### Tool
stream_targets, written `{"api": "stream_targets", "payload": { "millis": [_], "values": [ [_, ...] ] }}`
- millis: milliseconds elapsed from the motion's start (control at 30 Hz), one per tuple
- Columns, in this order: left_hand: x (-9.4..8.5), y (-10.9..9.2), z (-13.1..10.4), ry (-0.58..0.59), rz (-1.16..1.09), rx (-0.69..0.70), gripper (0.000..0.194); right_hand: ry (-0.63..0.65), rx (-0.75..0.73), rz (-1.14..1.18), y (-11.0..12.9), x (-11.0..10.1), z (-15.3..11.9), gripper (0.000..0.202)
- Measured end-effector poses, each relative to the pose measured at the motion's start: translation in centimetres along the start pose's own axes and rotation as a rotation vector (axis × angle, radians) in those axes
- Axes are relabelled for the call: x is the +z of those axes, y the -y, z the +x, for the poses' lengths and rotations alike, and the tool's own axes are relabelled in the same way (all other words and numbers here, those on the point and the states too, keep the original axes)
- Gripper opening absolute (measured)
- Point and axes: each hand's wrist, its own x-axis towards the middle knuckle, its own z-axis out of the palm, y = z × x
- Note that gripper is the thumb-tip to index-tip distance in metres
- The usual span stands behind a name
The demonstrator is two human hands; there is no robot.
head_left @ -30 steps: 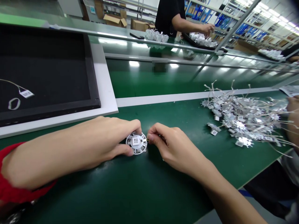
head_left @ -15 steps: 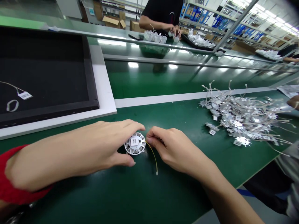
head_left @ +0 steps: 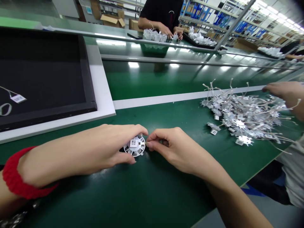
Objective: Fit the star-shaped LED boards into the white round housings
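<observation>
A round white slotted part [head_left: 134,148] with a white printed label lies on the green table, label side up. My left hand [head_left: 114,147] curves around its left side, thumb near the front edge and fingers over the back edge. At the part's right rim, my right hand [head_left: 163,144] pinches the thin yellow wire [head_left: 145,144] between thumb and forefinger. Only a short bit of the wire shows; the fingers hide the rest.
A heap of silvery star-shaped boards with wires [head_left: 244,117] lies at the right, with another person's hand [head_left: 285,91] over it. A black tray [head_left: 89,79] stands at the left. Across the bench a person handles white parts [head_left: 155,35].
My right fingers have shifted closer to the part's rim, and the wire's loose end no longer shows. The other person's hand has come in over the heap. The view has shifted slightly.
</observation>
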Motion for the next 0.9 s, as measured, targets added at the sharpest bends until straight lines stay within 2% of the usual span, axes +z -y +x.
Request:
{"api": "stream_targets", "payload": {
  "millis": [100,233,467,567,767,900],
  "values": [
    [-0.3,-0.2,0.1,0.1,-0.064,-0.062,0.029,0.003,-0.063,-0.177,-0.1,0.3,0.0,0.015],
    [-0.6,-0.5,0.2,0.121,-0.086,-0.098,0.029,0.031,-0.15,-0.373,-0.2,0.7,0.0,0.016],
    [-1.1,-0.2,0.5,0.136,-0.075,-0.102,0.032,-0.014,-0.271,-0.451,-0.8,1.0,-0.2,0.021],
    [-1.6,0.2,0.6,0.096,-0.128,-0.091,0.035,-0.076,-0.348,-0.468,-1.1,0.9,-0.1,0.021],
    [-2.3,1.3,0.4,-0.106,-0.465,0.012,0.033,-0.378,-0.516,-0.217,-1.0,0.6,-0.2,0.021],
    [-2.0,1.6,0.3,-0.171,-0.606,0.067,0.031,-0.446,-0.556,-0.147,-0.4,0.5,-0.2,0.021]
  ]
}}
